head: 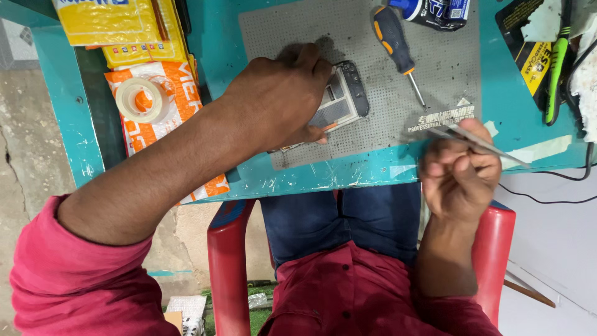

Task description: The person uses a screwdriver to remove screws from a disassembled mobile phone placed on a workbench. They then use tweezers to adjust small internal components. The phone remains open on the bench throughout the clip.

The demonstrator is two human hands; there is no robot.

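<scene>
My left hand (280, 99) presses down on a small opened phone (342, 99) with a dark frame, lying on a grey perforated work mat (435, 68). The fingers cover the phone's left part. My right hand (460, 171) hovers at the table's near edge, closed around thin metal tweezers (491, 146) that point to the right. A screwdriver (398, 50) with a black and orange handle lies on the mat beyond the phone, apart from both hands.
A roll of clear tape (140, 99) rests on orange and yellow packets (158, 81) at the left of the teal table (348, 177). A can (435, 9), a green tool (556, 68) and black cables (547, 199) sit at the right. A red chair (227, 267) is below.
</scene>
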